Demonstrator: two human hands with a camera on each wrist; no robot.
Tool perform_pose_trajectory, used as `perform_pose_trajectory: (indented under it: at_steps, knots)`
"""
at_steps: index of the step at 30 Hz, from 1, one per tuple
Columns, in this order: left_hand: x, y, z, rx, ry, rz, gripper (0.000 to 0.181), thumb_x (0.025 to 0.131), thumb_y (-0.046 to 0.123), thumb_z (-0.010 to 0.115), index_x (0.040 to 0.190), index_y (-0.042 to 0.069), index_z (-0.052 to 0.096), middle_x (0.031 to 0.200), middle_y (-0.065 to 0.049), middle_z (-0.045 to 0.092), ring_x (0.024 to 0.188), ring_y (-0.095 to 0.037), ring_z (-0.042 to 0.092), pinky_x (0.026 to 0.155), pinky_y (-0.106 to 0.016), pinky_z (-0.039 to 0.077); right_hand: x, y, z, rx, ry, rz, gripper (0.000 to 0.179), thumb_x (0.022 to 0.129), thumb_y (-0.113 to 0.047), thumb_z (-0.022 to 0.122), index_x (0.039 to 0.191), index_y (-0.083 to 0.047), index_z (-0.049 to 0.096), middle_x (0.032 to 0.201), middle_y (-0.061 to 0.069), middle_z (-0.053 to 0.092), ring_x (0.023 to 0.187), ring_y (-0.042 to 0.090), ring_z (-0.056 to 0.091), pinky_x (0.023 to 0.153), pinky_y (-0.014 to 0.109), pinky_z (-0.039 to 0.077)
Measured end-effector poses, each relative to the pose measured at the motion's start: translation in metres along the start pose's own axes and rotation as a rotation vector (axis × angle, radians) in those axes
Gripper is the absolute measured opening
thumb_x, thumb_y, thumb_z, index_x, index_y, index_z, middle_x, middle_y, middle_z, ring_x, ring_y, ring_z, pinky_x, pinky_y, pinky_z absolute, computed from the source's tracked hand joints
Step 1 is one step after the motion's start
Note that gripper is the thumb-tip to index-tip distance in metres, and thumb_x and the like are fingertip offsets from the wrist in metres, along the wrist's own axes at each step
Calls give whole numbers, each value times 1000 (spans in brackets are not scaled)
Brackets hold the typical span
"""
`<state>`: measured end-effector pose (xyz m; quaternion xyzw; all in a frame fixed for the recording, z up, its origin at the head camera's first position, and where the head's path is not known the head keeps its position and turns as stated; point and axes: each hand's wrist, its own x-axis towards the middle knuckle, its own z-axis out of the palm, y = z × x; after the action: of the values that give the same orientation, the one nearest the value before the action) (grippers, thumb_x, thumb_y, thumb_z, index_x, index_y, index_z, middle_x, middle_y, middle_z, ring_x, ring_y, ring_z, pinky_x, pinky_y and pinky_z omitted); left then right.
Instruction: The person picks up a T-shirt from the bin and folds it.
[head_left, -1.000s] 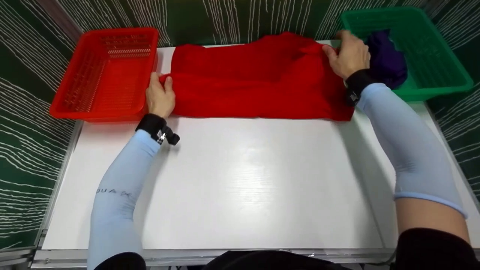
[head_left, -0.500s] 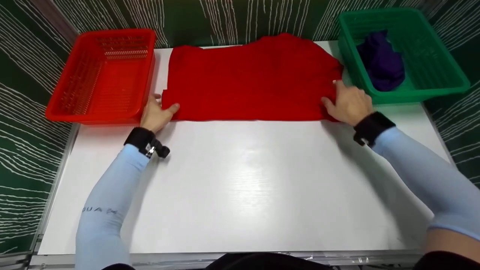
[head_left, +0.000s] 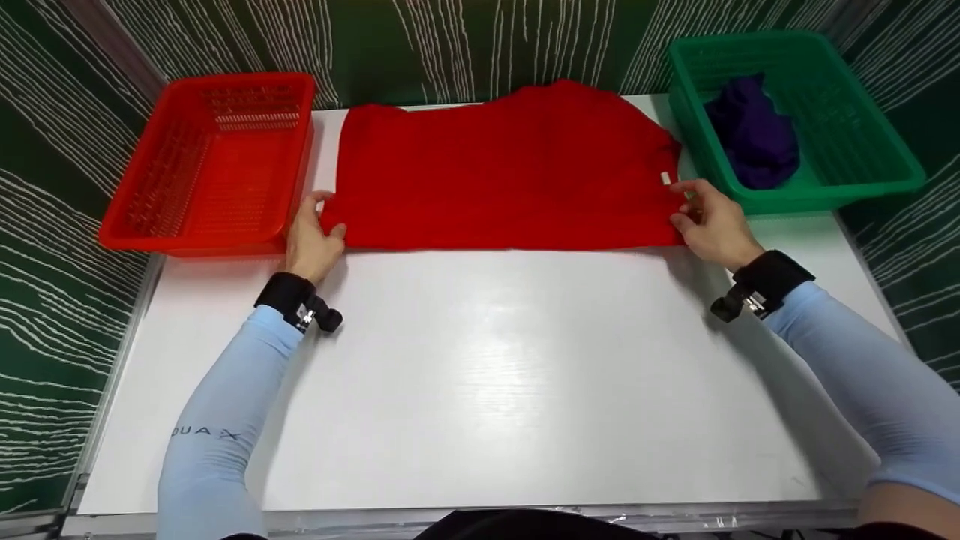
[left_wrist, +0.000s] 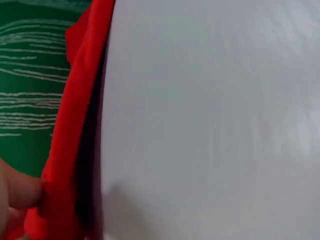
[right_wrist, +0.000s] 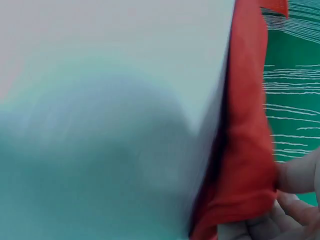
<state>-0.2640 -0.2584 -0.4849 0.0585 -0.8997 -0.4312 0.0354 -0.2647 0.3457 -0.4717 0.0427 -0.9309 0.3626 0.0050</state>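
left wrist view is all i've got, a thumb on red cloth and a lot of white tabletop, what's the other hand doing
Observer: The right hand holds the red cloth at its right end.
Operator: ok, anything standing close to that hand
Observer: Yes, the head view shows a green basket just beyond it, to the right.
Operator: anything in there
Observer: A purple cloth lies bundled inside, toward the basket's left side.
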Motion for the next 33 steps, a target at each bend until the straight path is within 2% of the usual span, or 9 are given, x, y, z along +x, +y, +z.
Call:
perform_pose_trajectory:
  at_steps: [4,10,12,14,17,21,25,30,33]
  knots:
    - [-11,2,0,208,-62,-26,57,103,-1,57,159,4,50,161,-27,58,147,-47,55,129,-61,44,-5,5,-3,-25,-32,0,45,107,-2,66,151,-2,59,111,17,64,81,3,54,69,11,45]
    - [-24,1,-3,393,-134,-40,59,95,4,60,154,4,55,144,-34,58,129,-51,59,114,-64,54,-14,10,-3,-112,-223,-48,51,99,1,76,146,3,56,113,26,69,96,28,66,73,13,48]
    - [-29,4,-6,462,-163,-51,59,97,8,61,155,4,55,145,-35,54,125,-52,60,109,-66,56,-15,9,-2,-178,-259,-92,55,95,0,79,144,4,54,117,31,70,102,39,66,80,21,51]
    - [-31,6,-6,548,-197,-61,64,99,12,61,161,5,50,156,-38,45,134,-55,55,108,-69,57,-14,4,-3,-260,-284,-109,61,93,-4,80,146,4,52,122,34,68,108,45,66,86,36,56]
    - [-31,12,1,676,-248,-30,74,104,19,60,173,4,36,175,-40,22,157,-61,35,120,-76,47,-14,-8,-5,-428,-289,-78,71,90,-13,80,152,4,49,128,36,60,107,51,64,85,61,58]
    - [-30,36,29,723,-322,102,79,111,29,54,178,2,23,186,-34,0,173,-58,-1,138,-78,14,-17,-34,3,-564,-221,-98,74,96,-24,75,157,5,47,143,40,51,122,61,60,93,76,55]
    - [-32,78,74,677,-414,226,79,117,41,45,179,3,17,190,-25,-2,177,-50,-10,141,-74,2,-16,-70,33,-500,-177,-283,64,105,-29,69,157,5,52,159,39,49,145,62,50,113,82,45]
    - [-33,118,132,652,-538,276,85,120,55,34,181,7,-1,191,-17,-8,178,-41,-15,143,-68,3,2,-106,89,-443,-305,-466,72,114,-43,56,168,3,43,176,35,36,164,59,34,128,83,32]
    - [-31,127,157,686,-621,253,87,119,58,29,180,11,-11,190,-13,-17,177,-38,-21,143,-67,-3,11,-116,117,-457,-444,-447,87,115,-60,44,177,-2,25,188,27,13,175,54,12,136,80,18]
